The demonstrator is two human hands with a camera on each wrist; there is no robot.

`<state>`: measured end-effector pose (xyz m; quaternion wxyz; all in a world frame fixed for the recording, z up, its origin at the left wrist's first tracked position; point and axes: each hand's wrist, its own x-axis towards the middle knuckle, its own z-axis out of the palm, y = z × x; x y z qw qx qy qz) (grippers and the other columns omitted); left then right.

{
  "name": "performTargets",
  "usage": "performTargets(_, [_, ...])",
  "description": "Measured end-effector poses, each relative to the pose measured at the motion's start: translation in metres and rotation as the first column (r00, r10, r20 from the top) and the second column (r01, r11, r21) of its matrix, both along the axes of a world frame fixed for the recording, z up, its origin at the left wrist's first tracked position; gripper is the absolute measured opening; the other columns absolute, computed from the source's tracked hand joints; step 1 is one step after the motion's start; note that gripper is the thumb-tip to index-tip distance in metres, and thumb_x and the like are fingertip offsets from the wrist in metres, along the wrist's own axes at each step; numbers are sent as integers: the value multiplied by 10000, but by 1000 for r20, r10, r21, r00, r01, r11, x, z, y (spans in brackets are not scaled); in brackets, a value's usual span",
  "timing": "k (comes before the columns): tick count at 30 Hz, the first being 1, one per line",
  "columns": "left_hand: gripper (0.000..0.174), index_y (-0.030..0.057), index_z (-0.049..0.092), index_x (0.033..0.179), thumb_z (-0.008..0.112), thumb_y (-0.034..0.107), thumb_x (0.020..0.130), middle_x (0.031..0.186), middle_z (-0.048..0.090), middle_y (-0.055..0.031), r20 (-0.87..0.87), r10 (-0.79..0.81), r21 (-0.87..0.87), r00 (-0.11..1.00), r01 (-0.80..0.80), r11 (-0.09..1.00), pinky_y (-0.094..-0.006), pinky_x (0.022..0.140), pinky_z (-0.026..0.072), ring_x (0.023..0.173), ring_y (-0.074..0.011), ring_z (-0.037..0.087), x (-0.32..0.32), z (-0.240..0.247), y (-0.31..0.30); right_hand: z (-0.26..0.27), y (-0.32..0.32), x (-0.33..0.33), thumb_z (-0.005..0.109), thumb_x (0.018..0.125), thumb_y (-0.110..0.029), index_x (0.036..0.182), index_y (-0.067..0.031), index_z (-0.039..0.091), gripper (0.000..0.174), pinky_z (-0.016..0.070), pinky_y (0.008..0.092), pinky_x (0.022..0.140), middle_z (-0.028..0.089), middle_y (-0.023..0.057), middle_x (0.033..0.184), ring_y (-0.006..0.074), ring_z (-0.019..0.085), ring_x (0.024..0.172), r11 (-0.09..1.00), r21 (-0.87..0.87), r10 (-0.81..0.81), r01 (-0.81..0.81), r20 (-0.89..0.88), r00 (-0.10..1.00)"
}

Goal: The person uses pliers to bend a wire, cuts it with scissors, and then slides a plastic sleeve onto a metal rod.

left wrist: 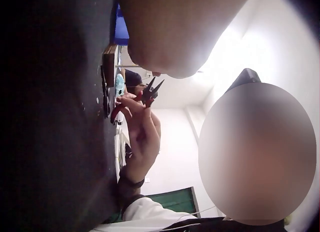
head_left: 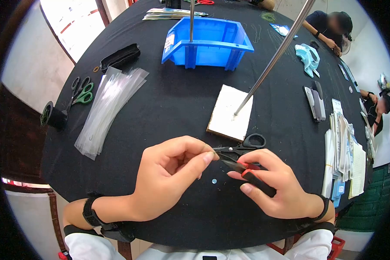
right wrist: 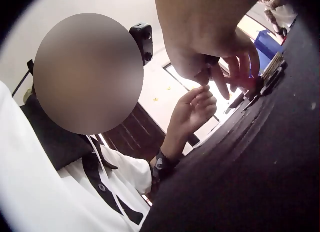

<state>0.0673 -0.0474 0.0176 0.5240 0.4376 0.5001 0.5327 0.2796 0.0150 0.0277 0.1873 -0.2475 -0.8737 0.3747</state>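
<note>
My left hand (head_left: 171,173) pinches something thin and dark between thumb and forefinger; its exact nature is too small to tell. Beside it on the right, my right hand (head_left: 281,184) grips pliers (head_left: 236,166) with red and black handles, their tips pointing at the left fingertips. In the left wrist view the pliers' jaws stand parted, above the curled right hand (left wrist: 142,134). The right wrist view shows the left hand (right wrist: 195,109) with thumb and forefinger together. Black scissors (head_left: 253,142) lie on the table just beyond both hands, and a small round disc (head_left: 214,181) lies between them.
A white block (head_left: 232,112) holds a slanted metal rod (head_left: 275,56). Beyond stands a blue bin (head_left: 208,43). Plastic sleeves (head_left: 110,108), green-handled scissors (head_left: 84,94) and a thread spool (head_left: 54,117) lie left; a stapler (head_left: 315,103) and paper packs (head_left: 342,151) lie right.
</note>
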Motion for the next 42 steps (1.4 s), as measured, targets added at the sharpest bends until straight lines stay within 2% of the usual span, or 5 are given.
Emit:
performTargets(5, [77, -42, 615, 892, 579, 13, 852, 762, 599, -42, -89, -66, 12, 994, 68, 998, -179, 540, 392, 620, -45, 500, 0, -2, -4, -1, -3, -2, 623, 787, -72, 955, 22, 657, 195, 449, 331, 809, 562, 138, 987, 253, 561, 924, 1000, -26, -6, 6, 1, 1000])
performTargets(14, [71, -45, 593, 877, 573, 22, 866, 771, 590, -55, -96, -115, -9, 989, 115, 993, -187, 566, 419, 655, -60, 532, 1, -3, -4, 1, -7, -2, 642, 808, -100, 864, 50, 598, 166, 474, 305, 585, 562, 129, 827, 234, 582, 673, 999, -45, -7, 6, -27, 1000])
performTargets(27, [70, -19, 616, 870, 590, 45, 858, 715, 581, -14, -82, -91, 42, 992, 95, 995, -163, 511, 366, 604, -21, 497, 4, -10, -4, -3, -8, -1, 618, 830, -109, 882, 51, 604, 168, 474, 300, 571, 566, 130, 832, 228, 589, 657, 988, -153, 15, -23, -54, 998])
performTargets(35, [59, -53, 590, 863, 571, 2, 860, 780, 581, -63, -88, -148, -60, 985, 143, 988, -192, 555, 424, 655, -69, 531, 3, -7, -6, -6, -10, -2, 610, 828, -90, 872, 55, 579, 155, 455, 316, 512, 558, 132, 767, 258, 565, 587, 989, -149, 16, -20, -30, 999])
performTargets(42, [63, -58, 591, 871, 557, -6, 864, 821, 598, -78, -61, -126, 22, 990, 128, 992, -197, 561, 428, 660, -72, 530, 3, -5, -6, -3, 1, -1, 574, 860, -102, 898, 37, 576, 143, 458, 302, 579, 577, 108, 775, 208, 584, 637, 868, -485, 71, -108, -94, 993])
